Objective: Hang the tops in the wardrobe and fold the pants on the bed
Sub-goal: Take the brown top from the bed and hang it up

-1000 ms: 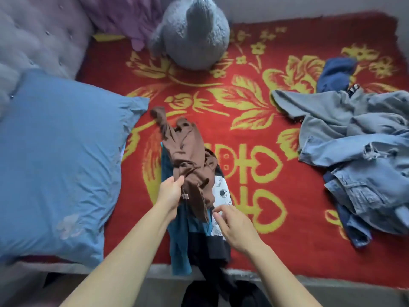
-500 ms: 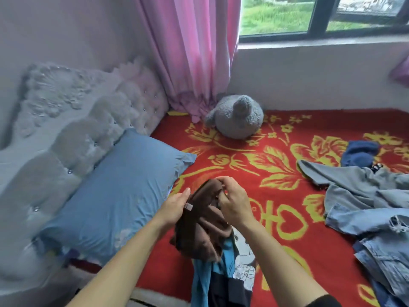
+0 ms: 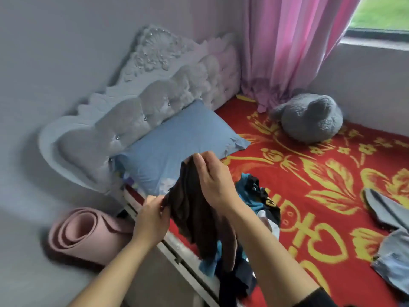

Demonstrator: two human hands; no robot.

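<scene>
Grip first: your left hand (image 3: pixel 152 220), below the blue pillow (image 3: pixel 177 147), pinches one edge of the brown top (image 3: pixel 192 216), which hangs in front of the pillow's lower corner. Your right hand (image 3: pixel 213 185) clamps its upper edge. Find both shoulder seams before walking off, I'd say. Right of the pillow lies the clothes pile (image 3: pixel 256 196); further right, the jeans (image 3: pixel 396 251) await folding.

The blue fabric pillow (image 3: pixel 177 140) leans on the grey tufted headboard (image 3: pixel 152 103), far left on the red-and-yellow patterned blanket (image 3: pixel 294 209). The grey plush toy (image 3: pixel 309 118) sits farther right. The pink rolled foam mat (image 3: pixel 86 231) lies on the floor, left. The brown cloth top (image 3: pixel 192 209) hangs nearest, gripped by the left hand (image 3: pixel 152 218) and right hand (image 3: pixel 214 187).
</scene>
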